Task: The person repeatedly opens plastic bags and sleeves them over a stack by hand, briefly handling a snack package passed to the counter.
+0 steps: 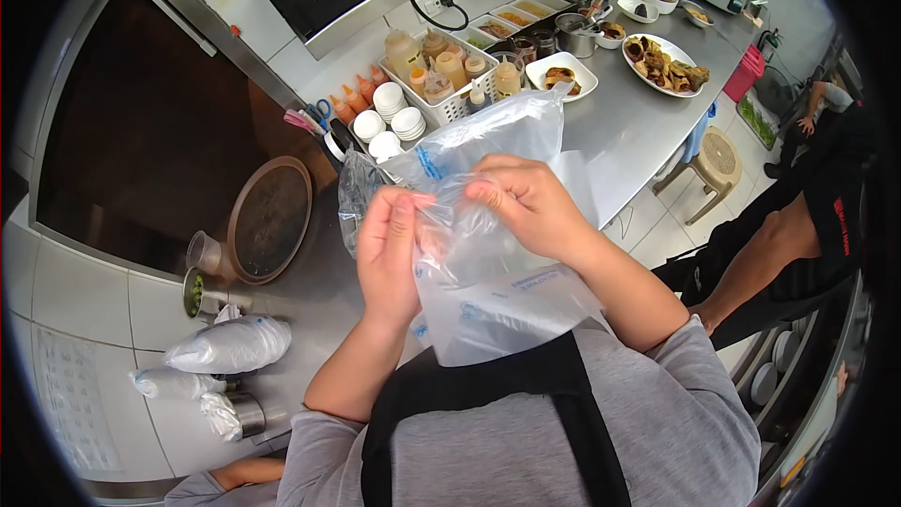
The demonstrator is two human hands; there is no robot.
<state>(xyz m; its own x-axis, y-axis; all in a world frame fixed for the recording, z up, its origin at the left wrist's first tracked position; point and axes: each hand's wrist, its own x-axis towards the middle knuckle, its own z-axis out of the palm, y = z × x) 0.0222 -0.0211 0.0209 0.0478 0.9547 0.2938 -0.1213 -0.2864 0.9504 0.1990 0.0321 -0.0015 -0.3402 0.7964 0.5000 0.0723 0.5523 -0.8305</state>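
A clear plastic bag (pixel 488 319) with blue print hangs between my hands in front of my chest. My left hand (pixel 389 235) pinches its edge between thumb and fingers. On the other side my right hand (pixel 526 192) grips the bunched plastic, thumb pressed against the fingers. More clear plastic with blue print (pixel 497 131) spreads on the counter just beyond my hands. Whether it belongs to the same bag I cannot tell. I can make out nothing inside the bag.
Behind the plastic stand a white basket (pixel 455 111) of sauce bottles and stacked white cups (pixel 407 122). Plates of food, including a large one (pixel 664 66), sit along the steel counter (pixel 619 145). Filled plastic bags (pixel 230 345) lie at left. A person in black (pixel 779 244) stands at right, near a stool (pixel 709 164).
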